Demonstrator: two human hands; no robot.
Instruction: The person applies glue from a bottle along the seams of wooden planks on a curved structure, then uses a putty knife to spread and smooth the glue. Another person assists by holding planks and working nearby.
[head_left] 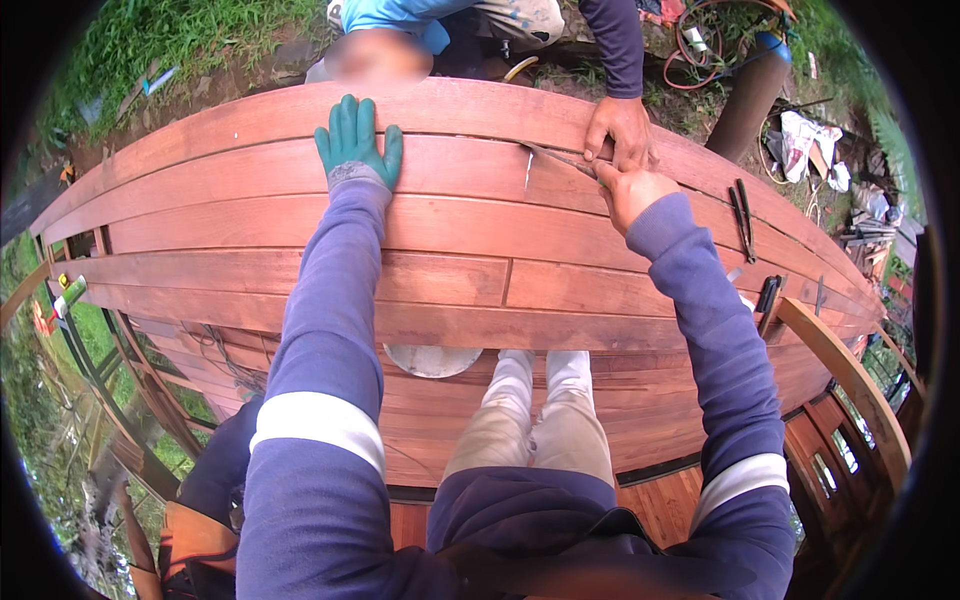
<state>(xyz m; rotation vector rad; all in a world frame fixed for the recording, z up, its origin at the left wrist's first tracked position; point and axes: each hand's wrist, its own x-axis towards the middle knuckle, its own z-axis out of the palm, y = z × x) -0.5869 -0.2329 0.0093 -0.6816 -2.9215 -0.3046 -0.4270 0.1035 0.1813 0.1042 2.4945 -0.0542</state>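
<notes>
My left hand, in a green glove, lies flat with fingers spread on the reddish wooden planks. To its right my bare right hand is closed around the handle end of a thin dark-bladed tool. The tool's tip points left and rests at a seam between two planks. Its exact kind is hard to make out, as my fingers cover the handle. Touching or almost touching my right hand is a co-worker's bare hand, reaching in from the far side. A short white streak shows beside the blade.
A co-worker in a light blue top leans at the far edge. Black pliers-like tool lies on the planks at right. A whitish round lid or bucket is near my legs. Hoses and a brown cylinder are beyond.
</notes>
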